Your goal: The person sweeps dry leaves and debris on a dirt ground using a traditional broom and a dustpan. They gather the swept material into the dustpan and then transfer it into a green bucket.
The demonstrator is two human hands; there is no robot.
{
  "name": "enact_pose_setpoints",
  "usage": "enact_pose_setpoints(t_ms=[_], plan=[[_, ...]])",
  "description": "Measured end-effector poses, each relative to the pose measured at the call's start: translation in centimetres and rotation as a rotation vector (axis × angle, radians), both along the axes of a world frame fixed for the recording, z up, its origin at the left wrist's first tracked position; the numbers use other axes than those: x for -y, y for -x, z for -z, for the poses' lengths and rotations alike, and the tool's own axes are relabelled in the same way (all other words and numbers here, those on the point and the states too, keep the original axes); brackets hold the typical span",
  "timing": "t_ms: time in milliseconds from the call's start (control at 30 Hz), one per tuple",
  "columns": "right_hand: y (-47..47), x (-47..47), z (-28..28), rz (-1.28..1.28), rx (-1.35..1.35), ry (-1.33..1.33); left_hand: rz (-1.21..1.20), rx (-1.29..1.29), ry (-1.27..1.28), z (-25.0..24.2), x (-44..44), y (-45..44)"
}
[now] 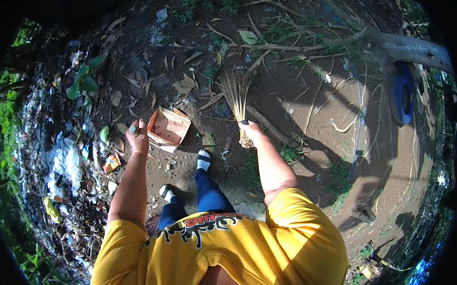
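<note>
My left hand (137, 137) is closed around the upright handle of a dustpan, whose rounded end shows above the fist. The pan itself, a pale orange dustpan (170, 128) with a ridged edge and dirt stains inside, is just right of that hand. My right hand (251, 133) grips a stick broom (236, 93) by its bound end. Its thin bristles fan out away from me, over dirt, dry leaves and a root. A large curled dry leaf (186, 84) lies between the dustpan and the bristles.
Heaped litter with plastic bags (65, 166) and a red-orange wrapper (111, 163) spreads along the left. Tree roots (301, 48) cross the ground ahead, joining a trunk (412, 49) at upper right. A blue tire (401, 98) stands below the trunk. My sandalled feet (203, 160) are on bare soil.
</note>
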State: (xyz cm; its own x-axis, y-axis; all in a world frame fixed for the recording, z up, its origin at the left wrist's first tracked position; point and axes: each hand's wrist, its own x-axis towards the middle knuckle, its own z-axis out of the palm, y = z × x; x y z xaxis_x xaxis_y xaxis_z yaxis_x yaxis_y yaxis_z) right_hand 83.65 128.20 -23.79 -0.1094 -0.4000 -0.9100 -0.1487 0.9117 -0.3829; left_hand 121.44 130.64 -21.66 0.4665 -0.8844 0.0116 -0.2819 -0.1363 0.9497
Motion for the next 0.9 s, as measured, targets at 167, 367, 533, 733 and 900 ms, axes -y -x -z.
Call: enact_pose_setpoints(t_ms=[167, 367, 533, 733, 900], plan=[[-2.9, -4.4, -2.7, -0.123, 0.255, 0.033, -0.073, -0.071, 0.034, -0.4, 0.5, -2.7], [-4.2, -9.7, -1.1, 0.123, -0.008, 0.231, -0.298, -0.369, 0.184, -2.7, -2.0, -9.1], [-12.5, -14.0, 1.7, 0.093, 0.008, 0.005, -0.443, -0.271, 0.217, -5.1, -4.9, -13.1], [-12.7, -17.6, -2.8, 0.191, 0.257, 0.059, -0.391, -0.344, 0.233, -6.2, -6.9, -18.7], [-16.5, -16.2, 0.4, 0.394, 0.051, -0.008, -0.405, -0.324, 0.185, -6.3, -9.6, -22.1]])
